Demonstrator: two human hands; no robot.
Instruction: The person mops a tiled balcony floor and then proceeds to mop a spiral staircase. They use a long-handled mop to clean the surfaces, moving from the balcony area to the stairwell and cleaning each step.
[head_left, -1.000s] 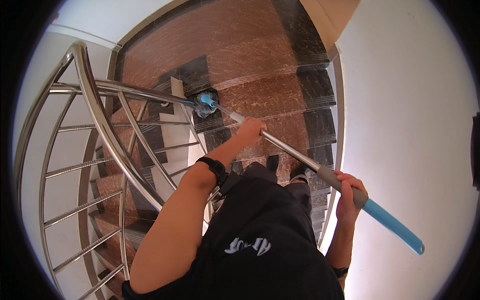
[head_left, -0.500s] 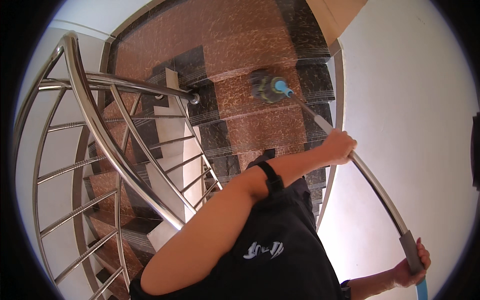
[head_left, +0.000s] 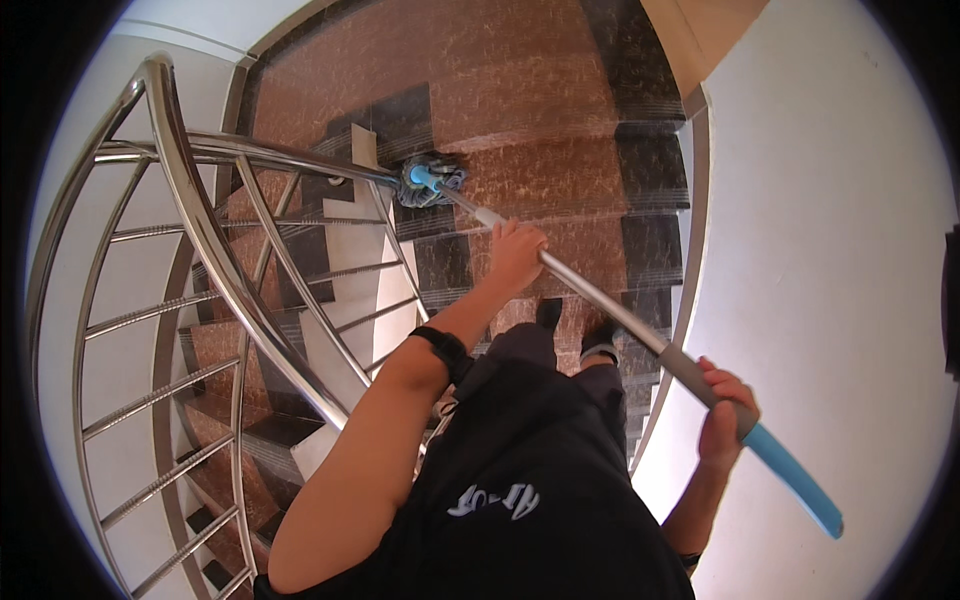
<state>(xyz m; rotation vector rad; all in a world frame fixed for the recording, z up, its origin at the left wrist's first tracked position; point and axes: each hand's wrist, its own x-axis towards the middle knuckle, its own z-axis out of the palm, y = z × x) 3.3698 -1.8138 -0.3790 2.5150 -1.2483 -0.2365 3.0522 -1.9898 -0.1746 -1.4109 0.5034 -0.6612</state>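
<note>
A long mop (head_left: 610, 305) with a metal pole runs across the view from upper left to lower right. Its grey string head (head_left: 433, 182), fixed to a blue joint, rests on a stair tread beside the foot of the railing. My left hand (head_left: 517, 254) is wrapped round the pole below the light grey collar. Farther down, my right hand (head_left: 728, 405) grips the dark grey sleeve, just above the blue end of the handle. Both hands are closed on the mop.
A curved steel railing (head_left: 215, 245) fills the left side. Brown and black stone steps (head_left: 540, 180) rise ahead to a landing. A white wall (head_left: 800, 270) closes the right side. My shoes (head_left: 600, 338) stand on a step below the mop head.
The mop head has swept left across the tread to the railing's foot. My left hand has moved left with the pole; my right hand has come up and left.
</note>
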